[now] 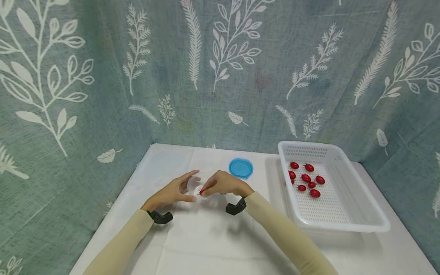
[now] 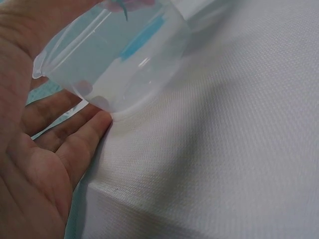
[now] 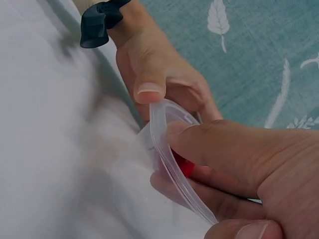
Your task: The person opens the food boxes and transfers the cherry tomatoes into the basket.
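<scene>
A clear plastic container (image 1: 191,185) is on the white-covered table, between the two hands. My left hand (image 1: 172,191) holds it from the left, thumb at the rim (image 3: 158,127) and fingers against its outer wall (image 2: 134,79). My right hand (image 1: 228,182) reaches over the opening and pinches a red cherry tomato (image 1: 202,193) between thumb and fingers, inside the rim. In the right wrist view the thumb and container rim hide most of the tomato (image 3: 185,165). A thin green stem (image 2: 123,10) shows at the top of the left wrist view.
Behind the right hand lies a blue lid (image 1: 241,168). To the right stands a large white perforated basket (image 1: 347,196) with several cherry tomatoes (image 1: 306,178) in its left part. A patterned green curtain (image 1: 247,99) hangs behind the table (image 1: 206,248) and at both sides.
</scene>
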The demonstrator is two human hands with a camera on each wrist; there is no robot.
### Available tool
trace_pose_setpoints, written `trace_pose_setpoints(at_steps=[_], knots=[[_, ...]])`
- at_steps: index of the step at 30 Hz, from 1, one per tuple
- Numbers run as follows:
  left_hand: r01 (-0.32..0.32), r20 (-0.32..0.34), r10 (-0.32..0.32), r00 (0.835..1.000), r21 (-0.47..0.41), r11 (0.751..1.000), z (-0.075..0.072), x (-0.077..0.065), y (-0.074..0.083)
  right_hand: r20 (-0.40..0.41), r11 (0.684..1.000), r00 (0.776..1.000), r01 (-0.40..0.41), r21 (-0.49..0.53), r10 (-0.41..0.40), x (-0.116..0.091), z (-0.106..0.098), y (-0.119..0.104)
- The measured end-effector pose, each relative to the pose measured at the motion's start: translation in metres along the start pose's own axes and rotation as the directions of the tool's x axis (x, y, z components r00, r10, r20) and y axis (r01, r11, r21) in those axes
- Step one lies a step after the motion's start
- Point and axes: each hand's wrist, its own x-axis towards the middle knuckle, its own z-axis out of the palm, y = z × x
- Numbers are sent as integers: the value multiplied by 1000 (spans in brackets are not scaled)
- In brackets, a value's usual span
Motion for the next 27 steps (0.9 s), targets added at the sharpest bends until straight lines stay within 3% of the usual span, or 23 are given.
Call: trace_pose_setpoints(at_steps=[13, 20, 27], knots=[[15, 2, -15, 1000, -32, 999, 0, 4, -3, -77, 992, 991, 108, -57, -113, -21, -16, -10], [19, -4, -19, 1000, -31, 999, 1, 5, -5, -157, 994, 986, 46, -104, -62, -44, -34, -14], [11, -11, -11, 1000, -28, 1000, 0, 4, -6, -264, 992, 964, 8, -127, -41, -66, -53, -10]])
